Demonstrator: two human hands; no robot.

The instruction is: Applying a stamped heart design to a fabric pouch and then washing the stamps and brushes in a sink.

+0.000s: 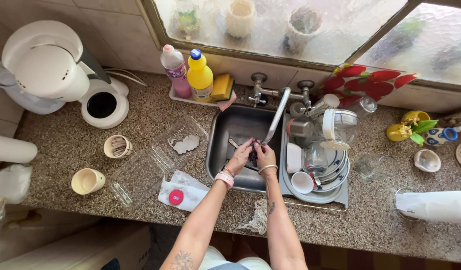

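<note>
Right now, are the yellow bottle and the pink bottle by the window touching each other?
Touching. In the head view the yellow bottle stands directly against the pink bottle, with no gap visible between their sides.

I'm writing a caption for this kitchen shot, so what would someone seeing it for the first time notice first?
First, the two hands, left hand and right hand, pressed together around something small and dark under the long tap in the steel sink. Next, the crowded dish rack just right of the sink, and the bright yellow bottle on the ledge behind it.
</note>
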